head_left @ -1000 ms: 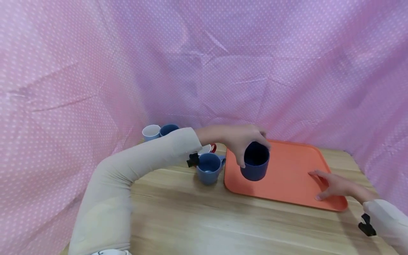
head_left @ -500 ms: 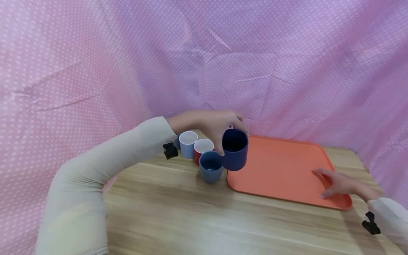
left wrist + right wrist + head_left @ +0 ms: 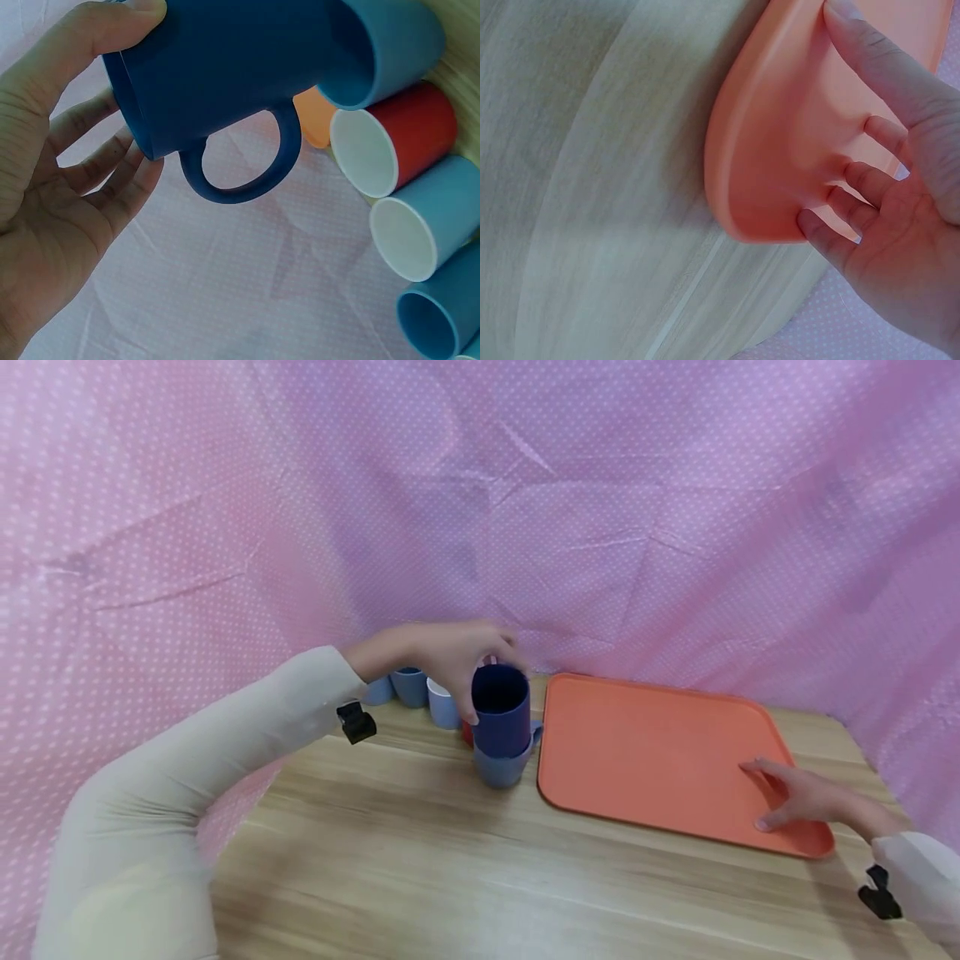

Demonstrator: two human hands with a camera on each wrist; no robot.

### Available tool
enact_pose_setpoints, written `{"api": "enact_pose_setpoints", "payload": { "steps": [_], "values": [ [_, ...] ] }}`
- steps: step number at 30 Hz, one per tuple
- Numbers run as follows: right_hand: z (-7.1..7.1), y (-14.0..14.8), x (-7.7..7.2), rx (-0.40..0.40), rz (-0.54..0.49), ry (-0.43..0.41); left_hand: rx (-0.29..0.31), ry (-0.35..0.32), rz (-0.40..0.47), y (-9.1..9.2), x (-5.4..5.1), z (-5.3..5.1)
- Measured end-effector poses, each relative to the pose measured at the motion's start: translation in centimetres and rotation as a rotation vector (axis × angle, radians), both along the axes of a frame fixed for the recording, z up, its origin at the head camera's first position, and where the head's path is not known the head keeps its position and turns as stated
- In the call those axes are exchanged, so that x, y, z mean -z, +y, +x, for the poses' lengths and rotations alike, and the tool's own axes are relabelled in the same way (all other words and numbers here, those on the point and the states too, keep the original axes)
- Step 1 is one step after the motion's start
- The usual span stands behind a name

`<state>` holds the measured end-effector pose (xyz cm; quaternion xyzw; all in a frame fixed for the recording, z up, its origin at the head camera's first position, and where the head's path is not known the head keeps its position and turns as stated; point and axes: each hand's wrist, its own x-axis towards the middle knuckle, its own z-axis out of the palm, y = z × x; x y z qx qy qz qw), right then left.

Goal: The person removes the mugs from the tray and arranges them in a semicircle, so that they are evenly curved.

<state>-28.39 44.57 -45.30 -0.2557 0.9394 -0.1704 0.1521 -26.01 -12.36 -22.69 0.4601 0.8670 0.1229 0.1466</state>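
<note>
My left hand [image 3: 463, 658] grips a dark blue mug [image 3: 502, 731] near its rim, thumb on one side and fingers on the other. The mug's handle [image 3: 259, 191] shows free of the hand in the left wrist view. In the head view the dark mug's base overlaps a grey-blue mug [image 3: 501, 771] on the table; whether it sits inside that mug I cannot tell. My right hand [image 3: 802, 795] rests with spread fingers on the near right corner of an orange tray [image 3: 652, 752], its fingertips touching the tray's surface.
Left of the grey-blue mug stands a row: a red mug [image 3: 420, 135] with white inside, a light blue mug [image 3: 442, 214], another blue mug [image 3: 450, 307] and one more partly hidden by the left arm. A pink dotted curtain [image 3: 585, 552] encloses the wooden table [image 3: 420, 860].
My left hand has carried the dark blue mug leftward, from over the tray to above the grey-blue mug. My right hand has stayed on the tray.
</note>
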Motion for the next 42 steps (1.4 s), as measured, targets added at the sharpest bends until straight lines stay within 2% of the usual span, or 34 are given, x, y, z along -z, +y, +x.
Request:
{"api": "enact_pose_setpoints", "payload": {
  "steps": [5, 11, 18, 22, 25, 27, 33, 38, 42],
  "values": [
    [0.1, 0.0, 0.1, 0.007, 0.002, 0.016, 0.014, -0.037, -0.011, -0.9, 0.6, 0.1],
    [0.0, 0.3, -0.1, 0.01, 0.009, 0.03, 0.077, -0.077, -0.023, -1.1, 1.3, 0.2],
    [-0.1, 0.7, -0.1, -0.005, 0.011, 0.04, 0.071, -0.106, -0.056, -1.0, 2.4, 1.5],
    [-0.1, 0.9, -0.2, -0.015, 0.015, 0.055, 0.085, -0.072, -0.072, -0.7, 2.9, 2.2],
    [-0.2, 1.0, -0.3, -0.02, 0.016, 0.054, 0.099, -0.061, -0.077, -0.6, 3.0, 2.7],
    [-0.3, 1.0, -0.3, -0.019, 0.021, 0.044, 0.102, -0.077, -0.08, -0.6, 3.0, 3.1],
    [-0.5, 0.8, -0.1, -0.014, 0.05, 0.031, 0.101, -0.066, -0.129, -0.6, 3.4, 4.0],
    [-0.5, 0.6, 0.2, -0.03, 0.03, 0.05, 0.096, -0.06, -0.171, -1.1, 4.5, 4.4],
    [-0.4, 0.2, 0.5, -0.033, 0.028, 0.065, 0.067, -0.088, -0.22, -1.6, 5.7, 4.7]
  ]
}}
